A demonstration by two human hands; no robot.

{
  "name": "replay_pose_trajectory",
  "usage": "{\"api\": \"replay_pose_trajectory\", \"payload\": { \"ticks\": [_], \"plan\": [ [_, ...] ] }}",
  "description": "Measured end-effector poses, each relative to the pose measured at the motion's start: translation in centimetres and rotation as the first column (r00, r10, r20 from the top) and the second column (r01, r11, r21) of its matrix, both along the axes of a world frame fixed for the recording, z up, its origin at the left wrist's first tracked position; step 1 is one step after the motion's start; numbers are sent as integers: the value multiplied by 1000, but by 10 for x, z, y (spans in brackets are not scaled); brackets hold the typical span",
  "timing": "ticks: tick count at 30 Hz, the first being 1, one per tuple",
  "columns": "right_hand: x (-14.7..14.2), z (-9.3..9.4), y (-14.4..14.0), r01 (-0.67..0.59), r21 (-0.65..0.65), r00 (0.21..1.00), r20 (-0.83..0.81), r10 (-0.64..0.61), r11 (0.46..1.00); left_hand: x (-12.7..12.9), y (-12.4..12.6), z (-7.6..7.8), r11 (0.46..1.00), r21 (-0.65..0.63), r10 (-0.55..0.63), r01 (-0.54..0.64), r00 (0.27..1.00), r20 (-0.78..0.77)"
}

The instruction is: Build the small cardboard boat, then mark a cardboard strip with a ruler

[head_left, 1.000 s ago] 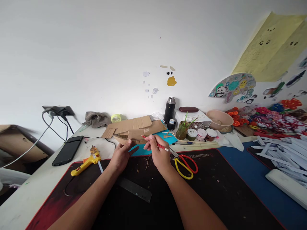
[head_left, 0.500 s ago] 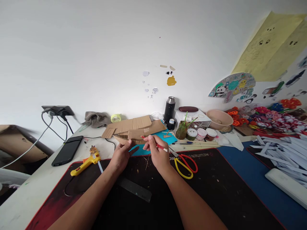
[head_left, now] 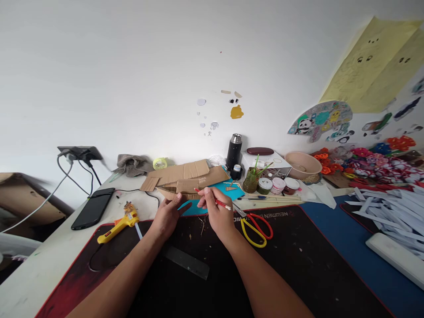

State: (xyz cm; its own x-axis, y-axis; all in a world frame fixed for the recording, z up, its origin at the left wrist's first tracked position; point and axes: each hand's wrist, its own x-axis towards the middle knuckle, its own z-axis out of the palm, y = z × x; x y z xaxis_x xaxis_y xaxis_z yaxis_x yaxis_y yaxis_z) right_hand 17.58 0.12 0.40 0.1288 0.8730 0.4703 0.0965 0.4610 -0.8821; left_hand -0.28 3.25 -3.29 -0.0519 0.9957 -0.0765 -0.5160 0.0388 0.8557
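Observation:
My left hand (head_left: 166,215) pinches a narrow, pointed piece of brown cardboard (head_left: 166,193) between thumb and fingers. A red pencil (head_left: 222,204) is gripped in my right hand (head_left: 219,216), its tip pointing left near that piece. Behind both hands lie larger cardboard sheets (head_left: 190,170), one with printed letters, partly over blue paper (head_left: 236,193). Scissors (head_left: 256,229) with one red and one yellow handle rest just right of my right hand. Below my hands, a dark flat strip like a ruler (head_left: 188,261) lies on the black mat (head_left: 291,265).
A yellow glue gun (head_left: 118,228) and a black phone (head_left: 94,209) are on the left. Along the wall stand a black flask (head_left: 234,150), a glass jar (head_left: 251,181), small paint pots (head_left: 277,185) and a pink bowl (head_left: 303,165). White paper strips (head_left: 391,216) are heaped at right.

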Motion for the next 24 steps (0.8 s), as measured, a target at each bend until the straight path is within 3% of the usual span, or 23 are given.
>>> {"api": "replay_pose_trajectory", "payload": {
  "ticks": [24],
  "plan": [
    [0,-5,2,-17,38,999,29,16,999,-2,2,-3,1000,8,-3,2,1000,14]
  ]
}}
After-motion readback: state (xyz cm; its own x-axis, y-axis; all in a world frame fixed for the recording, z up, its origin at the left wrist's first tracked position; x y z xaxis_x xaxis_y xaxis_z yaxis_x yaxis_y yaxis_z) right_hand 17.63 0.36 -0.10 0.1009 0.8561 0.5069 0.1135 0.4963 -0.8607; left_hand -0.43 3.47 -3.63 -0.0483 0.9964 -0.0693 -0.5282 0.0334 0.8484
